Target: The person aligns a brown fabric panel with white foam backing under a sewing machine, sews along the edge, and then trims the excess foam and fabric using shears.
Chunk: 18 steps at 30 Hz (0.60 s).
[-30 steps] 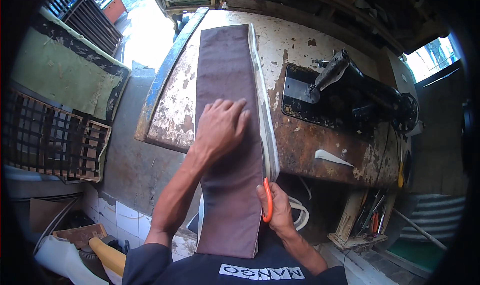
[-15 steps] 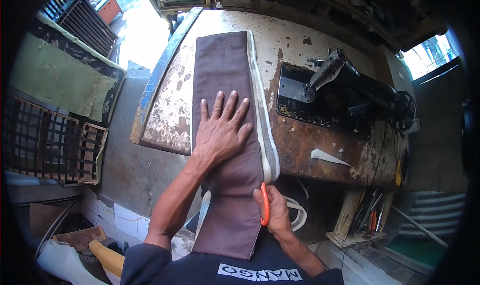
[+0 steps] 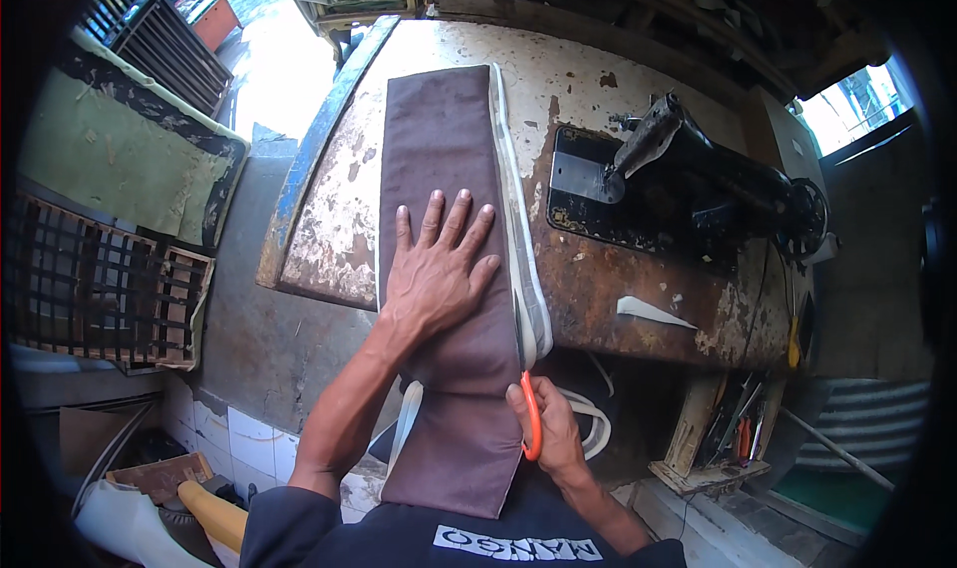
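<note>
A long strip of brown fabric runs from the worn table top down over its near edge to my lap. My left hand lies flat on it, fingers spread. At the fabric's right edge my right hand is closed round scissors with orange handles; their blades are mostly hidden at the cloth's edge. Pale foam-like trimming follows that edge along the table. Another pale strip shows on the left of the fabric's lower part.
A black sewing machine stands on the table to the right. Nearer the front lies a white offcut. Below, a wooden rack holds several tools. Green-covered and slatted panels stand at the left.
The scissors and my right hand have shifted slightly down along the fabric's right edge. My left hand has slid slightly down with the cloth and stays flat.
</note>
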### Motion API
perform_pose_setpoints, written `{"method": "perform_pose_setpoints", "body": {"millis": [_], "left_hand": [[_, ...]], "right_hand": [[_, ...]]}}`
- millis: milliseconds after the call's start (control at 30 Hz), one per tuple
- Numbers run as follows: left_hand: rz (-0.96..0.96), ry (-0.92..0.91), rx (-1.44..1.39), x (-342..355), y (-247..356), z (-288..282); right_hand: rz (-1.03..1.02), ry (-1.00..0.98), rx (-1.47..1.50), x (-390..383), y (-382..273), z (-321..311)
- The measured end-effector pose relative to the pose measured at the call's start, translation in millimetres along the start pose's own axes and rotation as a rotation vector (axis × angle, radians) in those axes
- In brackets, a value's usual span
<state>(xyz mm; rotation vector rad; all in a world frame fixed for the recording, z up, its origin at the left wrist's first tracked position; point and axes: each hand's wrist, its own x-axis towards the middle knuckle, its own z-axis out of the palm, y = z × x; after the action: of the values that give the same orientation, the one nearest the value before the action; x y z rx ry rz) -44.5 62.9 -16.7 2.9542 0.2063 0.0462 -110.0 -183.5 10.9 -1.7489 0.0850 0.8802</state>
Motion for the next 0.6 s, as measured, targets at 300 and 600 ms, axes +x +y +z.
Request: {"method": "perform_pose_setpoints", "body": {"millis": [300,600], "left_hand": [[0.050,0.028,-0.051,-19.6,7.7,0.0],[0.080,0.046,-0.066,-36.7,13.2,1.8]], "right_hand": [[-0.024,0.019,-0.087,6.8,-10.0,9.8],[-0.156,0.017,0.060,5.9,3.3,15.5]]}}
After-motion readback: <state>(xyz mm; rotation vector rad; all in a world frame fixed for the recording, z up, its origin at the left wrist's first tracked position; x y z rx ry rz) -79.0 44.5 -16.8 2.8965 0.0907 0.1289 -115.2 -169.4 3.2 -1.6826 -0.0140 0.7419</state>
